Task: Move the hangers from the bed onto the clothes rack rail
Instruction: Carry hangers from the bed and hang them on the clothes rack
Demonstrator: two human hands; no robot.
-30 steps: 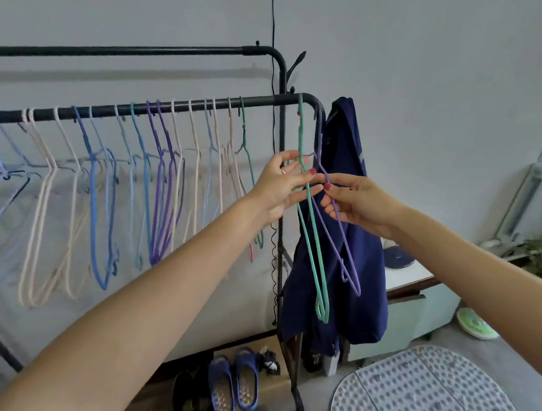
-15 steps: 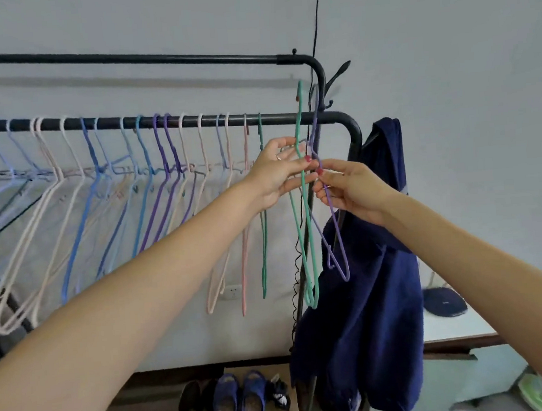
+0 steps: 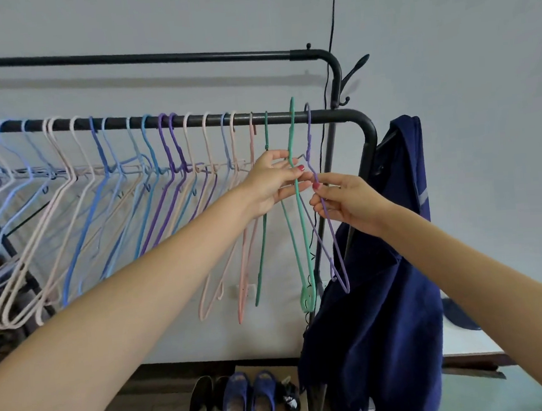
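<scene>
Head view. Left hand (image 3: 274, 180): thumb and fingers pinch the neck of the green hanger (image 3: 300, 209), just below its hook; other fingers loosely fanned. Right hand (image 3: 343, 199): fingertips pinch the shoulder wire of the purple hanger (image 3: 324, 220), the rest of the hand curled beneath. The two hands sit just beside each other, thumbs nearly touching.

Both hooks reach up to the front rail (image 3: 327, 115) near its right bend; the green hook tip stands above the bar, the purple one at bar level. Whether either is fully seated over the rail, cannot tell.

Step in hand, by my reading: hooking this pair on. To do it well, lift each until the hook clears the top of the bar, lower it squarely, and keep the two wires apart so they don't tangle. Let go only once the weight hangs from the rail.

Outward: a long row of pastel hangers (image 3: 107, 198) already hangs to the left. A navy garment (image 3: 382, 277) hangs at the rack's right end, shoes (image 3: 246, 402) below. The bed is not in view.
</scene>
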